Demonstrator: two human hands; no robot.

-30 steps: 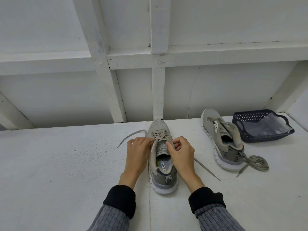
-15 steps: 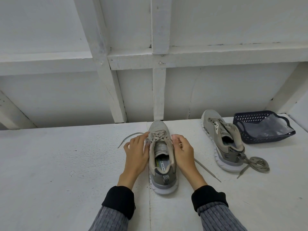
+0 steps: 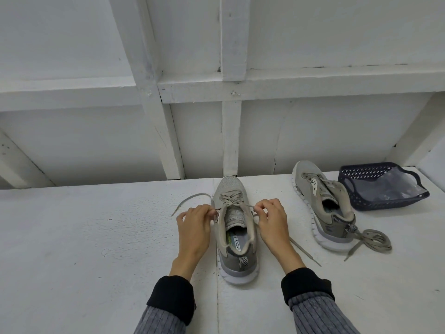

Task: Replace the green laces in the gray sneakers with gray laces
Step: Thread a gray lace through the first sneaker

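A gray sneaker [image 3: 234, 242] stands in front of me, toe pointing away, with a gray lace [image 3: 231, 198] crossed through its lower eyelets. My left hand [image 3: 195, 227] pinches the lace's left strand beside the shoe; its loose end [image 3: 190, 197] trails off to the left. My right hand [image 3: 271, 222] pinches the right strand, and that end [image 3: 304, 251] runs out to the right over the table. A second gray sneaker [image 3: 322, 203] lies to the right, unlaced, with a bundled lace [image 3: 372, 239] at its heel.
A dark blue perforated basket [image 3: 361, 189] holding a clear plastic bag [image 3: 395, 186] sits at the far right, behind the second sneaker. The white table [image 3: 96, 249] ends at a white framed wall close behind the shoes.
Both hands have moved apart from the shoe's tongue to its sides, drawing the two lace strands outward and taut.
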